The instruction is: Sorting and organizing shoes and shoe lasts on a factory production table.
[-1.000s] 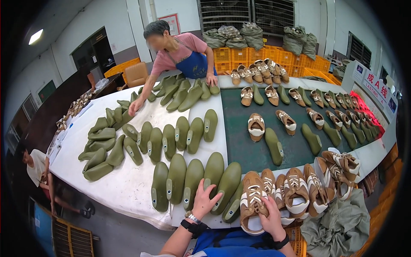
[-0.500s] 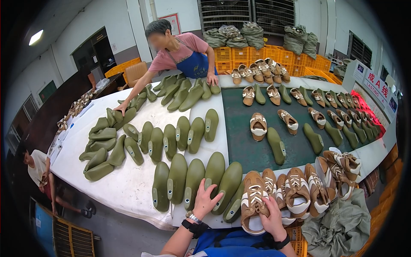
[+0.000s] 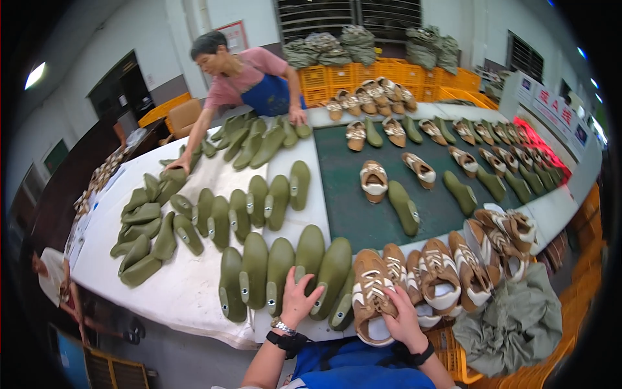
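Observation:
My left hand (image 3: 297,303) has its thumb and fingers around the near end of an olive-green shoe last (image 3: 310,249), which stands in a row of similar lasts. The palm side of this grip is hidden. My right hand (image 3: 405,319) grips a brown sneaker (image 3: 372,288) with white stripes and laces, thumb on the upper near its opening. That sneaker lies at the table's near edge with its opening toward me. Just left of it, another green last (image 3: 342,305) leans partly under its side. More brown sneakers (image 3: 440,275) line up to its right.
Across the white table (image 3: 188,292), a co-worker (image 3: 249,81) touches a cluster of green lasts (image 3: 139,220). Sneakers and lasts stand in rows on the dark green surface (image 3: 350,223). A grey-green sack (image 3: 505,318) and orange crate (image 3: 453,353) are at my right. Another person sits far left.
The view has turned slightly, shifting the whole scene left. Both my hands keep their places at the last and the sneaker. The co-worker's reaching hand stays at the far lasts.

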Demonstrator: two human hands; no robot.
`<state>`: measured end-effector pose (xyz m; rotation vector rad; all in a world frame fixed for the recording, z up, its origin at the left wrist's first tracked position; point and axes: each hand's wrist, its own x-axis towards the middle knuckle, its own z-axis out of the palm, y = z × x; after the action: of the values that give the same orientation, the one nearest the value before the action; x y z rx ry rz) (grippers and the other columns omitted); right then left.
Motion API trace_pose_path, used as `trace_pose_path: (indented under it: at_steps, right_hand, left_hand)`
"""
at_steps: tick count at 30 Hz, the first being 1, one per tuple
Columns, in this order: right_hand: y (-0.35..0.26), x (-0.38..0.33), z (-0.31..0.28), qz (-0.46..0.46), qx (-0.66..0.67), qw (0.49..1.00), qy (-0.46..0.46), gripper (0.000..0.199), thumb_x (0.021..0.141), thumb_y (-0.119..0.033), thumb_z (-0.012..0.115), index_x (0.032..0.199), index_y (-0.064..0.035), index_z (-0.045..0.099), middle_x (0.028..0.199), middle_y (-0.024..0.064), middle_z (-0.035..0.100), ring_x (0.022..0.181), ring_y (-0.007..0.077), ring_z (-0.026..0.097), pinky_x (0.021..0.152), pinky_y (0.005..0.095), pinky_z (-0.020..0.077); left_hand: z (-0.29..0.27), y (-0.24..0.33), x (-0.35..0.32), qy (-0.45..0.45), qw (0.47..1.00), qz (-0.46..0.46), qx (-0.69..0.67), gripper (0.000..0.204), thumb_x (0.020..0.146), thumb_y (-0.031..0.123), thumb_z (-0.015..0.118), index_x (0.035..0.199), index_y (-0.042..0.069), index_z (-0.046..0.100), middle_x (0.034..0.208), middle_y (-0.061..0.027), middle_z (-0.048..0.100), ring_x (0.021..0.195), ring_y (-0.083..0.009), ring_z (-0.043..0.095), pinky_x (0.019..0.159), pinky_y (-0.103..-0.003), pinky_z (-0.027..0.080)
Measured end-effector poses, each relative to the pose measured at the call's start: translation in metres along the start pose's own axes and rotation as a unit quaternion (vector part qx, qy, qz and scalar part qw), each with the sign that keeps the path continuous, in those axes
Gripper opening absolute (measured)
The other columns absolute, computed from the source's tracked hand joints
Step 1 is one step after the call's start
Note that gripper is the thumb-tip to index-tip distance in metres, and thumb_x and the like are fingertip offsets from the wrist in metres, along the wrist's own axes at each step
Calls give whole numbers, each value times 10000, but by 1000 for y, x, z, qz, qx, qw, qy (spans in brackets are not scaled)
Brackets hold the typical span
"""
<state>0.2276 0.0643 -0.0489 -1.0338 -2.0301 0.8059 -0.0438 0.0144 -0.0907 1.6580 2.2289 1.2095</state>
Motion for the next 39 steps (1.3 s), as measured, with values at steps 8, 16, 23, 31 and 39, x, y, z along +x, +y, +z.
trace_pose_path:
  at_steps: [8, 16, 23, 31, 39]
  right_hand:
    - [4, 0, -4, 13, 8, 1000, 3, 505, 746, -101, 587, 1239, -179, 507, 1277, 226, 442, 1028, 409, 539, 852, 418, 470]
    - [9, -3, -8, -4, 18, 1000, -25, 611, 685, -69, 559, 1270, -220, 466, 1301, 192, 403, 959, 403, 564, 799, 429, 494]
    - [10, -3, -16, -2, 36, 998, -56, 635, 680, -87, 578, 1289, -222, 454, 1300, 180, 406, 985, 388, 561, 758, 419, 511]
    - [21, 0, -21, 12, 77, 994, -72, 651, 694, -75, 562, 1310, -239, 426, 1303, 164, 390, 936, 390, 577, 718, 417, 521]
    - [24, 1, -11, 6, 93, 992, -84, 680, 712, -67, 543, 1344, -262, 387, 1335, 192, 372, 1005, 392, 558, 761, 418, 508]
  left_hand:
    - [-7, 32, -14, -23, 990, 64, 121, 547, 733, 296, 706, 1181, 36, 529, 1346, -296, 307, 1258, -445, 273, 1013, -494, 288]
    - [18, 40, -3, -125, 949, 147, 249, 441, 819, 151, 573, 1250, 167, 483, 1118, -249, 449, 788, -369, 557, 673, -436, 495]
    - [106, 10, 151, -138, 939, 80, 305, 385, 881, 176, 499, 1262, 175, 449, 1056, -268, 495, 744, -392, 590, 600, -425, 521]
    - [189, 10, 232, -277, 917, -79, 275, 424, 847, 196, 451, 1269, 163, 424, 1054, -257, 597, 995, -394, 579, 864, -461, 461]
    - [181, -6, 251, -250, 929, -134, 238, 455, 839, 209, 486, 1285, 143, 425, 1069, -241, 601, 1004, -386, 579, 884, -439, 458]
